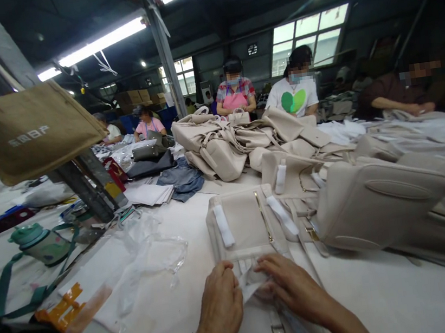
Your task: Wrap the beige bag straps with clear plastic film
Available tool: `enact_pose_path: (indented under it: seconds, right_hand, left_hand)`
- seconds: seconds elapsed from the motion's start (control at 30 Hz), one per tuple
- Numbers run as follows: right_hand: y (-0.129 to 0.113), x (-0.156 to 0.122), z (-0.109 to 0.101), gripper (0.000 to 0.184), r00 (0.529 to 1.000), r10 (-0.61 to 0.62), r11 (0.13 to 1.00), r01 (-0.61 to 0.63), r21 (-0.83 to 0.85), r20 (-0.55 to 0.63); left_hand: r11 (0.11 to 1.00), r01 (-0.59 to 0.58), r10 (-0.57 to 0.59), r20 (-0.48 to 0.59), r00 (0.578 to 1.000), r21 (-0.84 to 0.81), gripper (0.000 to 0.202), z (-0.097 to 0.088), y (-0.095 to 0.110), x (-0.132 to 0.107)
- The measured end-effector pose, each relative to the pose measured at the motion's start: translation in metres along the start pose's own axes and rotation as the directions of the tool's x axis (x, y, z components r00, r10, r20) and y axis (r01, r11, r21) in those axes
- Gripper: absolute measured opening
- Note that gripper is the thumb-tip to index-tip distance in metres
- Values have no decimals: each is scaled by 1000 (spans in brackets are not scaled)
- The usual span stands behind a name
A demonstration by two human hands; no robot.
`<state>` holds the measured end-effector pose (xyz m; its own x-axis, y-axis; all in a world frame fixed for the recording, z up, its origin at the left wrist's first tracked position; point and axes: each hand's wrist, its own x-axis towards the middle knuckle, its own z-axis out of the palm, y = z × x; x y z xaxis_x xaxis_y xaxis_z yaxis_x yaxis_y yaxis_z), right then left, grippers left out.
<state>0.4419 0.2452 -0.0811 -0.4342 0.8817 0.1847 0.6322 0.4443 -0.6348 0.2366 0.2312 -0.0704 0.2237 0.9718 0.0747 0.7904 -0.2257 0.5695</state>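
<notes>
Before me on the white table lies a beige bag (238, 222) with a gold zipper and white wrapping strips on its sides. My left hand (220, 300) is closed at the bag's middle, pinching one end of a thin whitish wrapping strip (251, 285). From the other side, my right hand (291, 286) has its fingers curled on the same strip. Below the hands, the lower part of the bag shows a strap with a metal buckle (277, 331). The fingertips are partly hidden by the strip.
Several beige bags (379, 203) lie close on the right, and more are heaped (225, 158) beyond. Clear plastic (152, 252) and a green-lidded bottle (42, 245) lie left. A tan tote (33, 131) hangs on a post (94, 189). Co-workers (292, 89) sit across the table.
</notes>
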Motion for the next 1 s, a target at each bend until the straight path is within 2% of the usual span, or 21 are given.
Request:
enact_pose_path:
  seconds: [0.07,0.17,0.27,0.37,0.47,0.57,0.63,0.77,0.87,0.93,1.0]
  right_hand:
    - [8,-7,-1,30,999,39,993,-38,-111,9]
    - [14,-6,8,21,996,93,958,-93,-270,-12]
    - [11,0,20,18,997,68,949,-79,-304,-48]
    - [10,-1,26,21,996,56,967,-72,-246,-70]
    - [14,-6,25,25,993,100,993,-104,-60,-61]
    - [19,-11,21,19,988,146,979,-136,151,-57]
    - [18,-10,21,11,981,183,971,-171,168,-59]
    - [11,-5,26,8,968,244,969,-241,62,-54]
    - [8,-4,23,11,973,227,973,-229,-41,-37]
    - [9,-3,17,12,972,229,962,-233,-142,-45]
    - [13,-1,11,15,961,269,909,-276,-311,-66]
  left_hand:
    - [1000,-7,7,-10,1000,2,22,-1,2,3]
    - [1000,-23,24,-8,1000,19,21,0,9,11]
    - [997,-35,33,31,999,72,22,6,20,22]
    - [991,-38,31,56,998,126,26,16,28,32]
    - [993,-31,24,61,998,114,27,27,31,39]
    - [997,-26,22,57,998,73,23,36,28,41]
    - [998,-29,27,46,999,52,19,40,23,39]
    - [994,-23,22,-6,1000,-111,16,44,11,27]
    - [964,-23,22,-5,1000,-265,21,42,2,12]
    - [950,-6,3,-12,1000,-313,30,39,-3,0]
    - [942,58,-54,19,998,-329,37,34,-9,-11]
